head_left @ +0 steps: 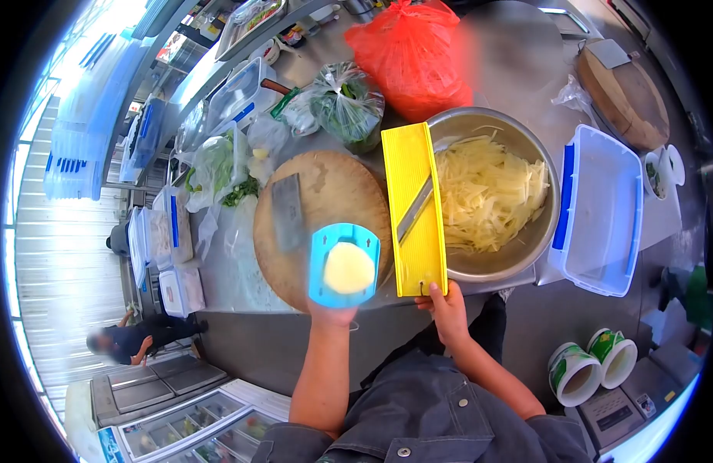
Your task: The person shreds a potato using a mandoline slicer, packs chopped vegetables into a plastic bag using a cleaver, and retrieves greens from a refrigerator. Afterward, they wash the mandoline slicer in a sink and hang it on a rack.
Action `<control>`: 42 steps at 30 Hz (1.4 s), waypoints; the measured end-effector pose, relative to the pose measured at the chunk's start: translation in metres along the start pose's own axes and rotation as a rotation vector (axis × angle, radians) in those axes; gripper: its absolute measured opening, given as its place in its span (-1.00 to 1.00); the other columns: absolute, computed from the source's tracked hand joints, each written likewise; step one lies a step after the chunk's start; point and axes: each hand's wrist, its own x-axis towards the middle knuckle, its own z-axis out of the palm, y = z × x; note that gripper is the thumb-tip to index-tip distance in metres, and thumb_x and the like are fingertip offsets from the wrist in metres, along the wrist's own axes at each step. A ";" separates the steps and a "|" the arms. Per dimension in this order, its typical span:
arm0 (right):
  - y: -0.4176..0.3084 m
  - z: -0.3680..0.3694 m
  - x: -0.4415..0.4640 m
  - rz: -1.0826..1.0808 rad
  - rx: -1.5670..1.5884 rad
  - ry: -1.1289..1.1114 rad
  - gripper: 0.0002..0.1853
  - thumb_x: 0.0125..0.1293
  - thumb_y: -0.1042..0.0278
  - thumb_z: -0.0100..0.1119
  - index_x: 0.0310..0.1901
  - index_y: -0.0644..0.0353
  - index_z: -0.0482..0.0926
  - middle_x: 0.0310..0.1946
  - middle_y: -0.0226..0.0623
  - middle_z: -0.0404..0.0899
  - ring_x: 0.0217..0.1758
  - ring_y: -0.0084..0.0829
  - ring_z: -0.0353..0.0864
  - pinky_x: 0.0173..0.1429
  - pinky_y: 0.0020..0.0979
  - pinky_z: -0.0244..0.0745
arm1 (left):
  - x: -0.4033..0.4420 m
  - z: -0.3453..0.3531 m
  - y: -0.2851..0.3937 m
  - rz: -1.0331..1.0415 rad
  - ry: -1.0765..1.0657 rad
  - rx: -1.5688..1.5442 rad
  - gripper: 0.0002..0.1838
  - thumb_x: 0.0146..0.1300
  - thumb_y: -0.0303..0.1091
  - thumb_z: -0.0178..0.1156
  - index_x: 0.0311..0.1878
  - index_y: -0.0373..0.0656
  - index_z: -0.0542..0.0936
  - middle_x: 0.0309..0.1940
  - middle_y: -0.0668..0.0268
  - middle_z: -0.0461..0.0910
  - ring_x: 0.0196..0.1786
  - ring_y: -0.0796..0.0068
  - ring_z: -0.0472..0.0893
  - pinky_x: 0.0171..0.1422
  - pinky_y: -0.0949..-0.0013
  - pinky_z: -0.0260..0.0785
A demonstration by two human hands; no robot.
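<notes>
My left hand (332, 315) holds up a blue plastic slicer guard (318, 266), its fingers mostly hidden beneath it. A pale, peeled piece of potato (349, 268) sits on the guard, cut face up. My right hand (449, 310) grips the near end of a yellow mandoline slicer (414, 266), thumb on top. The slicer's slanted metal blade (415, 210) faces up. It rests across the left rim of a steel bowl (551, 224), where pale cut strips (491, 193) are heaped. Under and beyond the guard lies a round wooden chopping board (325, 181) bearing a cleaver (288, 210).
A red plastic bag (410, 58) and bagged greens (345, 104) stand behind the board. An open clear tub (603, 212) is right of the bowl, and another round board (630, 100) lies farther back. Another person (144, 339) is at far left.
</notes>
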 end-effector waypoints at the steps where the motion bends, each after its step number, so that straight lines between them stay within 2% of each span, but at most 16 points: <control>1: 0.000 -0.001 0.000 0.007 -0.014 0.008 -0.72 0.55 0.27 0.03 0.05 0.34 0.38 -0.19 -0.18 0.62 -0.27 -0.40 0.69 -0.18 -0.41 0.62 | 0.000 0.002 0.002 0.002 0.000 -0.004 -0.55 0.48 -0.05 -0.03 0.26 -0.11 0.51 0.16 0.25 0.61 0.18 0.22 0.60 0.20 0.18 0.52; 4: -0.003 -0.003 -0.001 0.012 -0.035 0.027 -0.72 0.54 0.27 0.05 0.04 0.35 0.39 -0.22 -0.19 0.61 -0.28 -0.43 0.68 -0.22 -0.45 0.57 | 0.001 0.005 0.004 0.040 0.043 0.117 -0.58 0.50 -0.10 0.01 0.26 -0.12 0.51 0.14 0.27 0.60 0.20 0.31 0.58 0.27 0.28 0.45; 6: -0.005 -0.006 -0.003 0.013 -0.057 0.027 -0.71 0.53 0.28 0.07 0.05 0.35 0.39 -0.20 -0.19 0.61 -0.27 -0.43 0.68 -0.22 -0.46 0.56 | 0.005 0.001 0.004 0.257 0.084 0.659 -0.57 0.47 -0.22 0.11 0.31 -0.18 0.45 0.10 0.24 0.56 0.16 0.37 0.56 0.19 0.26 0.46; 7: -0.006 -0.008 -0.003 0.013 -0.074 0.024 -0.71 0.52 0.29 0.09 0.05 0.35 0.38 -0.18 -0.19 0.61 -0.26 -0.43 0.68 -0.23 -0.47 0.55 | 0.004 0.000 0.004 0.260 0.087 0.651 -0.57 0.47 -0.22 0.11 0.31 -0.18 0.45 0.10 0.24 0.56 0.16 0.37 0.56 0.19 0.26 0.46; 9: -0.009 -0.007 -0.007 0.003 -0.072 0.041 -0.70 0.49 0.30 0.13 0.06 0.34 0.37 -0.19 -0.21 0.59 -0.28 -0.46 0.65 -0.24 -0.49 0.53 | 0.001 0.001 0.006 0.238 0.194 0.960 -0.56 0.47 -0.24 0.11 0.33 -0.23 0.44 0.12 0.21 0.55 0.18 0.41 0.53 0.22 0.29 0.42; 11: -0.014 -0.007 -0.015 -0.010 -0.071 0.060 -0.69 0.47 0.31 0.17 0.07 0.32 0.36 -0.21 -0.23 0.56 -0.30 -0.48 0.63 -0.26 -0.50 0.51 | 0.004 -0.006 0.008 0.230 0.209 0.935 -0.57 0.47 -0.27 0.10 0.31 -0.27 0.45 0.14 0.22 0.54 0.18 0.43 0.51 0.29 0.33 0.35; 14: -0.021 -0.017 -0.035 -0.007 -0.185 0.240 -0.66 0.38 0.35 0.28 0.01 0.23 0.32 -0.31 -0.36 0.44 -0.42 -0.62 0.45 -0.35 -0.57 0.39 | 0.010 -0.017 0.009 0.199 0.175 0.551 -0.58 0.49 -0.28 0.08 0.31 -0.29 0.45 0.13 0.23 0.55 0.18 0.46 0.50 0.32 0.40 0.30; 18: -0.018 -0.050 -0.048 0.005 -0.186 0.160 -0.71 0.38 0.37 0.28 -0.06 0.19 0.34 -0.28 -0.40 0.43 -0.38 -0.64 0.45 -0.33 -0.58 0.40 | 0.013 -0.035 0.019 0.201 0.202 0.539 -0.60 0.48 -0.27 0.07 0.27 -0.28 0.48 0.14 0.24 0.55 0.21 0.43 0.50 0.34 0.36 0.30; 21: -0.034 -0.044 -0.058 -0.070 -0.271 0.096 -0.73 0.38 0.43 0.27 -0.06 0.19 0.34 -0.28 -0.42 0.43 -0.33 -0.65 0.47 -0.27 -0.59 0.43 | 0.011 -0.040 0.026 0.147 0.235 0.313 -0.63 0.47 -0.24 0.10 0.22 -0.23 0.52 0.12 0.24 0.56 0.17 0.39 0.55 0.30 0.30 0.39; 22: -0.040 -0.038 -0.061 -0.099 -0.230 0.024 -0.69 0.35 0.48 0.29 0.00 0.19 0.35 -0.22 -0.40 0.46 -0.24 -0.64 0.49 -0.14 -0.57 0.47 | 0.007 -0.039 0.027 0.052 0.215 0.160 -0.64 0.46 -0.23 0.12 0.19 -0.22 0.53 0.10 0.24 0.57 0.14 0.37 0.57 0.26 0.28 0.43; 23: -0.046 -0.030 -0.063 -0.100 -0.238 0.022 -0.69 0.35 0.48 0.29 0.00 0.19 0.35 -0.22 -0.40 0.46 -0.24 -0.64 0.49 -0.14 -0.57 0.47 | 0.002 -0.038 0.028 -0.043 0.193 0.007 -0.65 0.45 -0.22 0.13 0.17 -0.20 0.54 0.07 0.24 0.59 0.11 0.36 0.59 0.22 0.25 0.47; 25: -0.063 -0.006 -0.061 -0.201 -0.260 -0.148 -0.64 0.33 0.53 0.30 0.06 0.21 0.36 -0.14 -0.35 0.48 -0.16 -0.62 0.50 -0.04 -0.55 0.47 | -0.010 -0.022 0.022 -0.160 0.175 -0.002 -0.62 0.43 -0.18 0.15 0.18 -0.21 0.54 0.00 0.25 0.62 0.08 0.40 0.62 0.18 0.28 0.50; 27: -0.073 0.013 -0.059 -0.192 -0.242 -0.199 -0.54 0.28 0.48 0.37 0.14 0.22 0.36 -0.06 -0.32 0.48 -0.09 -0.56 0.51 0.05 -0.48 0.47 | -0.024 0.001 0.014 -0.188 0.007 0.069 -0.59 0.44 -0.19 0.14 0.23 -0.23 0.51 0.06 0.23 0.60 0.11 0.39 0.61 0.21 0.30 0.48; 30: -0.087 0.042 -0.055 -0.385 -0.623 -0.326 -0.30 0.08 0.32 0.55 0.22 0.23 0.38 0.03 -0.25 0.48 0.04 -0.38 0.54 0.10 -0.36 0.48 | -0.038 0.009 -0.007 -0.162 -0.036 0.278 -0.53 0.48 -0.18 0.08 0.31 -0.26 0.42 0.14 0.20 0.55 0.16 0.41 0.57 0.26 0.33 0.45; 33: -0.095 0.060 -0.058 -0.502 -0.818 -0.327 -0.29 0.02 0.33 0.58 0.19 0.25 0.41 0.06 -0.22 0.48 0.05 -0.37 0.54 0.10 -0.36 0.49 | -0.048 0.011 -0.014 -0.212 -0.054 0.239 -0.53 0.50 -0.17 0.05 0.34 -0.24 0.40 0.18 0.18 0.55 0.20 0.38 0.57 0.30 0.29 0.44; 42: -0.078 0.054 -0.054 -0.401 -0.701 -0.346 -0.22 0.00 0.30 0.57 0.23 0.26 0.33 0.05 -0.34 0.45 0.04 -0.46 0.48 0.16 -0.39 0.41 | -0.060 0.007 -0.012 -0.233 -0.104 0.243 -0.56 0.53 -0.23 0.05 0.35 -0.22 0.38 0.12 0.25 0.53 0.14 0.52 0.54 0.23 0.41 0.44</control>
